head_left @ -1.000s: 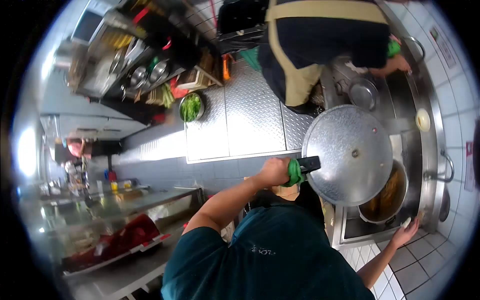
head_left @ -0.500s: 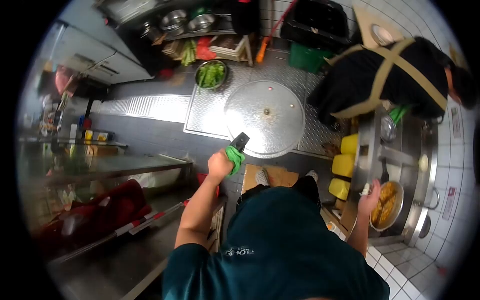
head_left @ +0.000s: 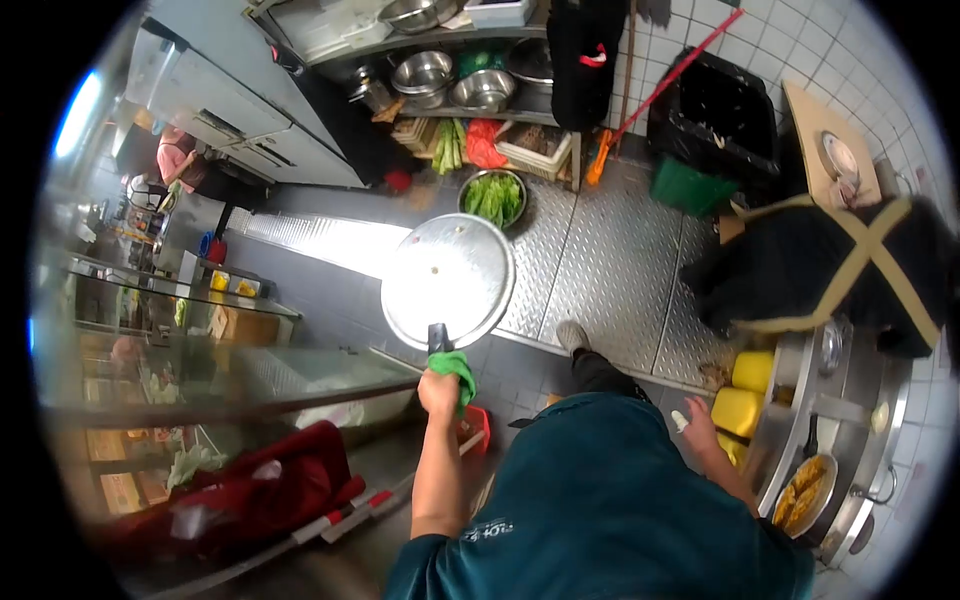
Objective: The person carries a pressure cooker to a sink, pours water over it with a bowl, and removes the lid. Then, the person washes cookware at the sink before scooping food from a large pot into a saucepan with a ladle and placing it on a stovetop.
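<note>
My left hand (head_left: 440,392) is closed round the black handle of a big round metal lid (head_left: 455,275), which looks like a pressure cooker lid with small valves on top. A green cloth (head_left: 455,372) is bunched between my fingers and the handle. The lid is held out in front of me, above the floor. My right hand (head_left: 703,435) is out at my right side near the yellow containers, fingers loosely apart. Something small and white shows at one finger; whether it is a wrapping or a held piece is unclear.
A pan of orange-brown food (head_left: 800,495) stands on the steel counter at right. A person in a dark top with tan straps (head_left: 850,260) bends over there. A bowl of green leaves (head_left: 492,200) sits on the floor by the shelf. Glass-fronted shelving (head_left: 250,375) lines my left.
The lid has shifted left and away from my right side in view, still in my left hand. My body has turned and stepped forward, and the pan is further behind my right hand.
</note>
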Motion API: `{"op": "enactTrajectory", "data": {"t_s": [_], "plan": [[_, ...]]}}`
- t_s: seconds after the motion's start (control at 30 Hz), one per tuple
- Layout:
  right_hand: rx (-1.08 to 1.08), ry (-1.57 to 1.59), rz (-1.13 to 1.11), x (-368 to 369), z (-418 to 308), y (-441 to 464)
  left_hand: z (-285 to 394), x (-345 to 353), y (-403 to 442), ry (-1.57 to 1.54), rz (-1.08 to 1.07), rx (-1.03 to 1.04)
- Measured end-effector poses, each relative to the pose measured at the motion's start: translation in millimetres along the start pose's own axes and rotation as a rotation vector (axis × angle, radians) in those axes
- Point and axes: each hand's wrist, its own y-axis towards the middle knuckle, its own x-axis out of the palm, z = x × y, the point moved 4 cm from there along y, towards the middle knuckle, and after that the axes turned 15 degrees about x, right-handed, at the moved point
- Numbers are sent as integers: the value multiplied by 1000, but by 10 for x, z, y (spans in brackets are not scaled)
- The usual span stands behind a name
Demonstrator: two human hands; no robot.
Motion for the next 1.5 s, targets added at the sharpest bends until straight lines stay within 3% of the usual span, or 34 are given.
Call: {"op": "enactTrajectory", "data": {"t_s": [0.1,0.2,0.4,0.5,0.63,0.7,0.77,0.9,0.97,1.07,1.13,1.2,1.3,1.4,1.5], "plan": [[81,-82,-136,-267,-921,543,-7,-241,326,-10,41,-63],[-7,-228,-122,-323,-1374,1627,64,-457,628,-71,100,-165],[-294,-412,-15,-969,-3916,3057,-382,-691,1097,-171,204,-317],[-409,-319,49,-957,-5288,3379,-672,-799,1421,-151,257,-344],[-584,-330,62,-378,-6738,3587,-1091,-978,2105,-197,266,-356],[-550,-334,-25,82,-7228,3485,-1412,-1159,2433,-280,314,-380],[-539,-414,-104,615,-7542,3468,-1491,-1455,2877,-171,273,-413],[-348,-731,-337,1661,-7243,3696,-1852,-1979,3777,-100,183,-482],[-265,-681,-378,1973,-6888,3704,-2010,-2260,4244,-129,196,-485],[56,-602,-419,2160,-6732,3492,-2337,-2620,4903,-171,218,-479],[3,-838,-474,2186,-7034,3430,-2624,-2829,5387,-145,241,-467],[-556,-1330,-540,2558,-6433,4055,-2836,-3056,5882,-158,252,-450],[-24,-1109,-523,2719,-7648,3996,-3295,-3412,6623,-183,282,-446],[31,-1036,-476,3294,-8938,4419,-3541,-3917,7306,-220,284,-478],[-86,-979,-411,4137,-10652,5026,-3843,-4392,7917,-175,324,-548]]}}
